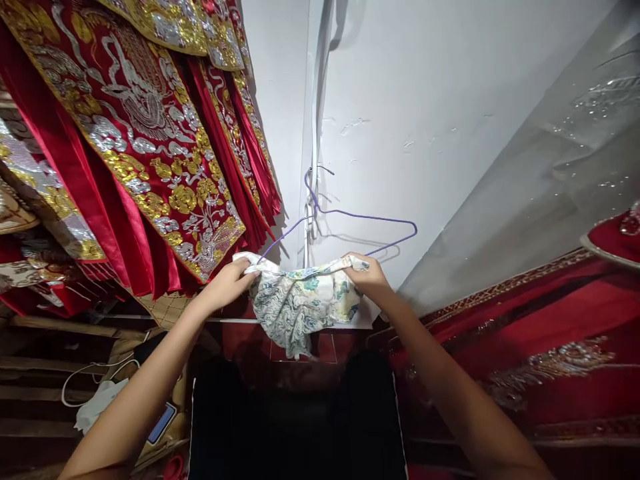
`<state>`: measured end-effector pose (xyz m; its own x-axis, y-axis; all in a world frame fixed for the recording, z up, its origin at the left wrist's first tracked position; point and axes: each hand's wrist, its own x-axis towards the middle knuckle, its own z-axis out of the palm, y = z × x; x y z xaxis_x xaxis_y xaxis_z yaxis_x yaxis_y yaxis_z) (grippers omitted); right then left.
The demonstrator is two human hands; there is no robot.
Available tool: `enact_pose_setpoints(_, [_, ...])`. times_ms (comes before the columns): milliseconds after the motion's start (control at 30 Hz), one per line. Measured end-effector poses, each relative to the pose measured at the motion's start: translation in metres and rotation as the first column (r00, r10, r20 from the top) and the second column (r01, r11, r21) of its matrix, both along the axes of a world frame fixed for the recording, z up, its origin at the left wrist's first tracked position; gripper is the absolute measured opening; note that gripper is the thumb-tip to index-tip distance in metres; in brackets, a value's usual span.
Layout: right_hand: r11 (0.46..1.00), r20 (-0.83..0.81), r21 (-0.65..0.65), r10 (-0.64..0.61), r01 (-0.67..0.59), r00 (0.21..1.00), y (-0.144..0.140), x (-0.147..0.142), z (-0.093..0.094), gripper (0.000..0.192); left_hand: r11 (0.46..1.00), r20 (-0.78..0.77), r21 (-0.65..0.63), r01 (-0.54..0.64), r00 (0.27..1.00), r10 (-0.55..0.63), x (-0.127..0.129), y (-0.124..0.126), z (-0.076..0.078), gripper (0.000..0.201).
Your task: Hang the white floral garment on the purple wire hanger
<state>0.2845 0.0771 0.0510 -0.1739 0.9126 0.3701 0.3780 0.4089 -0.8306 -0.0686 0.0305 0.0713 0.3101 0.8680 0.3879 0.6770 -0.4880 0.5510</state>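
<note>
I had both arms stretched out toward the far wall [450, 100]. My left hand [229, 283] gripped the left end of a pale floral cloth [300, 303], its fingers curled and pressed together over the bunched edge. My right hand [367, 275] held the right end in the same way, fingers bent down over the top of the fabric, the thumb hidden behind it. The cloth sagged between my two hands and hung in folds below them, printed in blue, green and cream.

Just beyond the cloth, a purple wire hanger [345, 217] hung by its hook from a thin white pole [314, 133] that ran up the wall. The hanger's lower left arm came down to the cloth near my left hand; whether they touched I could not tell.

On the left hung red robes with gold and silver embroidery [145, 127]. On the right lay more red embroidered fabric [540, 333] beneath a clear plastic sheet [550, 160]. Near me sat a dark bin [295, 427], and at the near left, a white cable [93, 370].
</note>
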Motion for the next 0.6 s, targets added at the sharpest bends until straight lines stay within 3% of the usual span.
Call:
enact_pose_setpoints(100, [0.999, -0.018, -0.031, 0.011, -0.012, 1.0, -0.015, -0.004, 0.004, 0.012, 0.996, -0.005, 0.056, 0.072, 0.997, -0.072, 0.025, 0.016, 0.021, 0.026])
enact_pose_setpoints(167, [0.997, -0.025, -0.047, 0.061, -0.062, 0.998, -0.027, -0.009, 0.006, 0.017, 0.992, 0.031, 0.117, 0.056, 0.998, -0.06, 0.041, 0.024, 0.029, 0.018])
enact_pose_setpoints(200, [0.995, -0.013, -0.055, 0.081, -0.082, 0.997, -0.032, -0.011, 0.007, 0.022, 0.99, 0.073, 0.136, 0.034, 0.996, -0.045, 0.046, 0.027, 0.031, 0.014])
enact_pose_setpoints(267, [0.997, 0.023, -0.055, 0.056, -0.055, 0.998, -0.038, -0.008, 0.012, 0.041, 0.99, 0.157, 0.143, 0.014, 0.987, -0.037, 0.05, 0.034, 0.032, 0.027])
enact_pose_setpoints(333, [0.994, 0.009, 0.002, -0.111, 0.111, 0.994, -0.038, 0.003, 0.02, 0.062, 0.989, 0.171, 0.143, 0.039, 0.983, -0.064, 0.046, 0.04, 0.032, 0.036])
enact_pose_setpoints(433, [0.906, -0.071, 0.158, -0.386, 0.393, 0.92, -0.022, 0.032, 0.038, 0.077, 0.978, 0.073, 0.195, 0.07, 0.994, -0.085, 0.035, 0.047, 0.035, 0.032])
enact_pose_setpoints(500, [0.889, -0.021, 0.187, -0.421, 0.417, 0.907, -0.009, 0.054, 0.053, 0.064, 0.967, 0.005, 0.245, 0.076, 0.997, -0.08, 0.028, 0.05, 0.039, 0.03])
enact_pose_setpoints(567, [0.942, 0.097, 0.101, -0.331, 0.321, 0.939, 0.001, 0.071, 0.067, 0.04, 0.957, -0.023, 0.287, 0.041, 0.999, -0.036, 0.023, 0.05, 0.044, 0.026])
enact_pose_setpoints(600, [0.969, 0.148, 0.032, -0.245, 0.243, 0.958, 0.003, 0.077, 0.074, 0.038, 0.954, -0.011, 0.301, -0.01, 1.0, 0.014, 0.02, 0.05, 0.046, 0.025])
